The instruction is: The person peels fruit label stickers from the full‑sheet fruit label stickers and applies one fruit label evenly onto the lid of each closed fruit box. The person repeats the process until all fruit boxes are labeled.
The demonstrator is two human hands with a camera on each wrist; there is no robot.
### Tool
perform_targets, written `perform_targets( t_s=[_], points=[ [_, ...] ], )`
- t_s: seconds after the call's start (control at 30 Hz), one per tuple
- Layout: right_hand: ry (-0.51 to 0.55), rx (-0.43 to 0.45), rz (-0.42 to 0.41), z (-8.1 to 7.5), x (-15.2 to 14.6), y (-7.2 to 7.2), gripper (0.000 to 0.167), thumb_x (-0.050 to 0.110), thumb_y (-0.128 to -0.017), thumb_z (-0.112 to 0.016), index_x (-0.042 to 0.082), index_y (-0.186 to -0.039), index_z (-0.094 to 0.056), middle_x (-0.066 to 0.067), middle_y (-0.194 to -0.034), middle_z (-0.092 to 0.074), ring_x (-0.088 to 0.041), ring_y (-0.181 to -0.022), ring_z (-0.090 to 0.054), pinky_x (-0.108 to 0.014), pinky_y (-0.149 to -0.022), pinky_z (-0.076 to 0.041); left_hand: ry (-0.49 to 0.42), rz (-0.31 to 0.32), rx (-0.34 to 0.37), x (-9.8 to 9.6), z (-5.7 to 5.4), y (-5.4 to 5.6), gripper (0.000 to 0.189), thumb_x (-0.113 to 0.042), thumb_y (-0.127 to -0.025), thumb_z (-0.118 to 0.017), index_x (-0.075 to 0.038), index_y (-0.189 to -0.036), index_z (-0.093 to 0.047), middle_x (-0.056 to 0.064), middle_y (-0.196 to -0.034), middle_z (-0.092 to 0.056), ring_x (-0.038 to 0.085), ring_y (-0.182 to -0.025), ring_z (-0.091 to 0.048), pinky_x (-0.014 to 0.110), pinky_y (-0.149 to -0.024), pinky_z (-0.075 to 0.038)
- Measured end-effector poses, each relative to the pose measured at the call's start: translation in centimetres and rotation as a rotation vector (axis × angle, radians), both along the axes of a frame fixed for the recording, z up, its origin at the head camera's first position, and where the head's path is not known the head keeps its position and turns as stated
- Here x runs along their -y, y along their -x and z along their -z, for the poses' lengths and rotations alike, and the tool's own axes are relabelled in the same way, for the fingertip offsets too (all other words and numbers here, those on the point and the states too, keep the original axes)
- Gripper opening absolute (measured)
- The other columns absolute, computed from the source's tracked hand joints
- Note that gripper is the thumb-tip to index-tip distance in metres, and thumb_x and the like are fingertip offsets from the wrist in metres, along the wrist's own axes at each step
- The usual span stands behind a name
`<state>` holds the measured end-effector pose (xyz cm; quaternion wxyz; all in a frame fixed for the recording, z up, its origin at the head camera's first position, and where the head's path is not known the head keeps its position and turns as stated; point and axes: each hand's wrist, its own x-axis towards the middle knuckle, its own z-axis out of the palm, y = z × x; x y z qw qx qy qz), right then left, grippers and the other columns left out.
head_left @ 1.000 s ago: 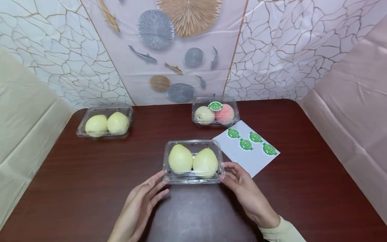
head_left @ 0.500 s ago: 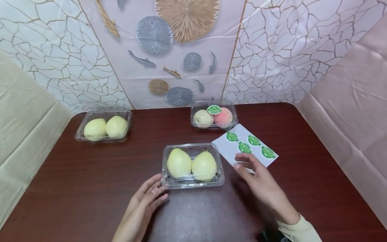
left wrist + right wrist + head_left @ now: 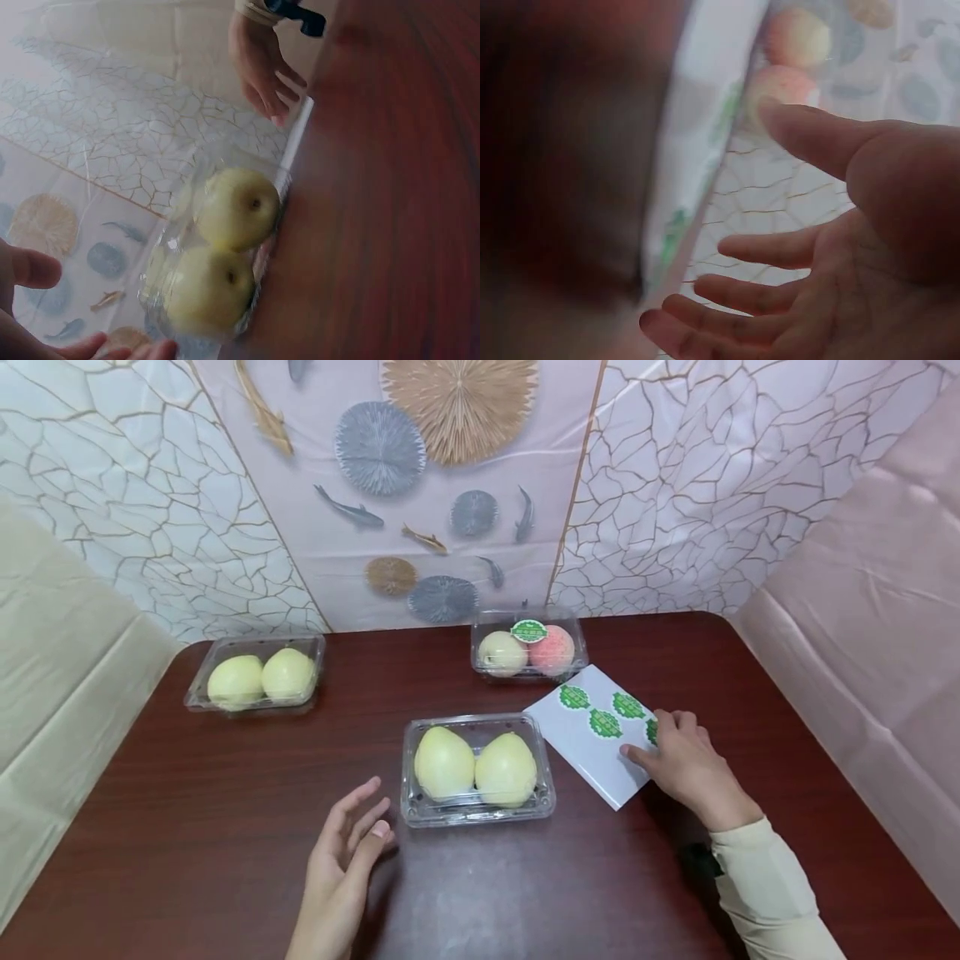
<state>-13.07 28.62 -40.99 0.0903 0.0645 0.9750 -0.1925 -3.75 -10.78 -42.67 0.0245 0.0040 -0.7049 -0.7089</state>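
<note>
On the table's middle a clear plastic clamshell box (image 3: pixel 477 815) holds two pale yellow pears (image 3: pixel 445 764). My left hand (image 3: pixel 337 860) is just left of this box, fingers loosely bent, with a gap between; the left wrist view also shows the pears (image 3: pixel 238 206) beside it. To the box's right lies a white sheet (image 3: pixel 592 764) of round green stickers (image 3: pixel 605 724). Over the sheet's right corner is my right hand (image 3: pixel 690 768), thumb and fingers spread, covering part of one sticker. In the right wrist view its fingers (image 3: pixel 757 292) hold nothing, and the sheet (image 3: pixel 697 90) is blurred.
A second clear box (image 3: pixel 198 697) with two yellow pears stands at the back left. Behind the sheet is another box (image 3: pixel 486 670), with a pale fruit (image 3: pixel 503 653), a pink one (image 3: pixel 552 651) and a green sticker (image 3: pixel 528 631) on its lid. Patterned cloth (image 3: pixel 465 560) hangs behind the table.
My right hand has let go of the middle box and moved right, over the sticker sheet. My left hand has drawn back from the box's left side. The sheet has shifted slightly.
</note>
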Motion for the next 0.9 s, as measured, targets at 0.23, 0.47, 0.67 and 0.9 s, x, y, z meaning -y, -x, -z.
perform_targets(
  t_s=[0.23, 0.47, 0.67, 0.9],
  points=[
    [-0.051, -0.036, -0.01, 1.2, -0.8, 0.1, 0.086, 0.035, -0.095, -0.076, -0.026, -0.142, -0.037, -0.044, -0.125, -0.042, -0.052, -0.109, -0.042, -0.062, -0.082, -0.048, -0.003, -0.071, -0.087, -0.3, -0.3, -0.1, 0.042, 0.003, -0.106, -0.057, -0.004, -0.147, -0.053, 0.001, -0.155, -0.052, 0.011, -0.133, -0.059, 0.027, -0.096, -0.057],
    [-0.054, -0.037, 0.005, 1.4, -0.7, -0.1, 0.093, 0.036, -0.09, -0.082, -0.026, -0.141, -0.036, -0.041, -0.117, -0.043, -0.052, -0.106, -0.041, -0.06, -0.079, -0.047, 0.033, -0.054, -0.08, -0.3, 0.1, -0.2, 0.035, 0.001, -0.106, -0.059, -0.001, -0.141, -0.056, 0.002, -0.154, -0.052, 0.015, -0.127, -0.065, 0.029, -0.091, -0.059],
    [0.008, -0.062, 0.047, 1.3, -1.2, -0.1, 0.083, 0.037, -0.089, -0.084, -0.025, -0.126, -0.044, -0.035, -0.106, -0.042, -0.047, -0.098, -0.045, -0.052, -0.072, -0.048, 0.08, -0.07, -0.096, -0.8, 0.3, -0.3, 0.034, 0.005, -0.104, -0.059, 0.0, -0.138, -0.061, 0.001, -0.145, -0.061, 0.015, -0.123, -0.067, 0.027, -0.088, -0.06],
    [0.367, -0.053, 0.146, 0.2, -2.2, -0.3, 0.077, 0.04, -0.103, -0.068, -0.02, -0.139, -0.036, -0.034, -0.123, -0.052, -0.035, -0.102, -0.057, -0.033, -0.078, -0.047, 0.144, -0.158, -0.176, -1.3, 0.1, -0.5, 0.037, 0.012, -0.099, -0.061, -0.002, -0.133, -0.067, 0.003, -0.132, -0.069, 0.019, -0.116, -0.068, 0.019, -0.087, -0.056]
  ],
)
